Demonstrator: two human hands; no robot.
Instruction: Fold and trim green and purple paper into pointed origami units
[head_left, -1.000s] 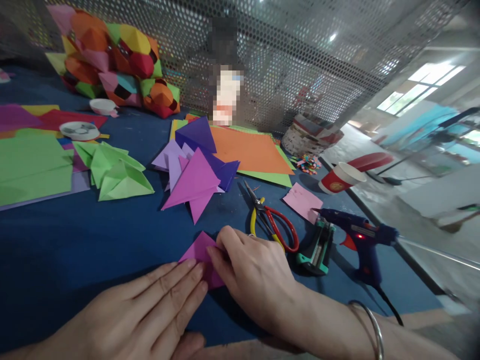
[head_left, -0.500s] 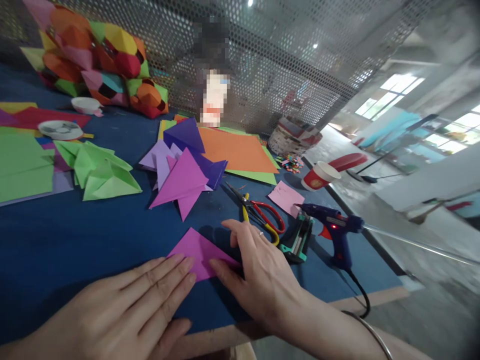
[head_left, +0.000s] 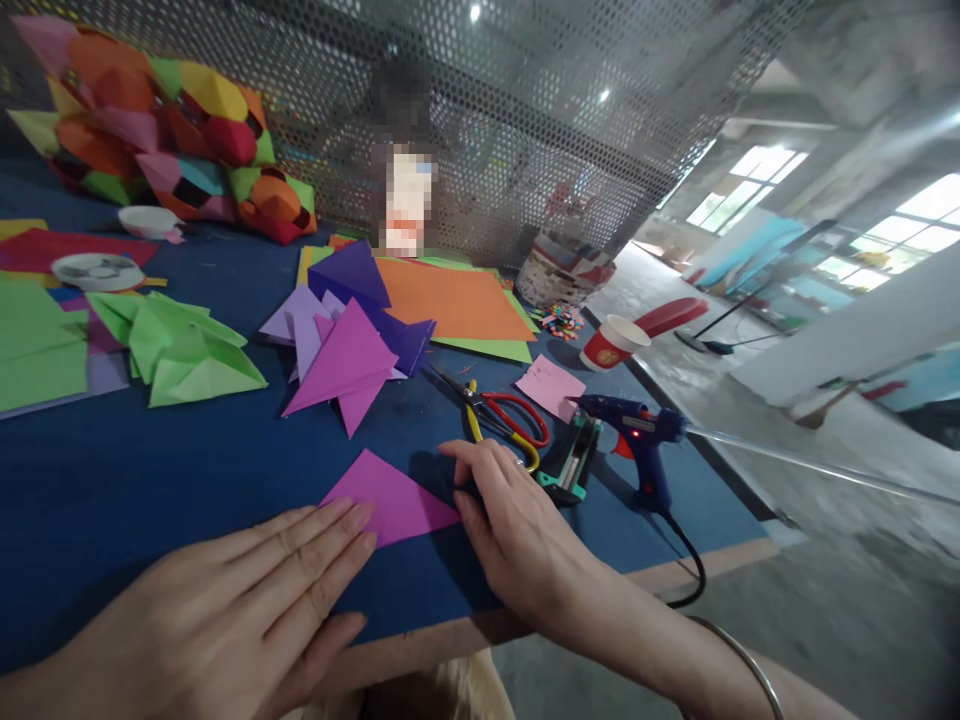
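A folded magenta paper triangle [head_left: 390,498] lies flat on the blue table [head_left: 187,460] near its front edge. My left hand [head_left: 240,610] rests flat and open, fingers together, fingertips on the triangle's near left corner. My right hand [head_left: 517,530] lies at the triangle's right tip, fingers stretched out and low on the table. Behind the triangle sits a pile of folded purple and magenta paper pieces [head_left: 345,340].
Red and yellow scissors [head_left: 502,420], a blue glue gun [head_left: 637,440] on a green stand [head_left: 570,462], a pink note [head_left: 551,385] and a red paper cup [head_left: 611,345] lie to the right. Green folded pieces [head_left: 180,350], paper sheets [head_left: 450,300], a colourful paper ball [head_left: 165,130] and a mesh screen [head_left: 487,120] stand behind.
The triangle has been laid out flat and now shows fully. My right hand slid off it to its right tip; my left hand drew back a little.
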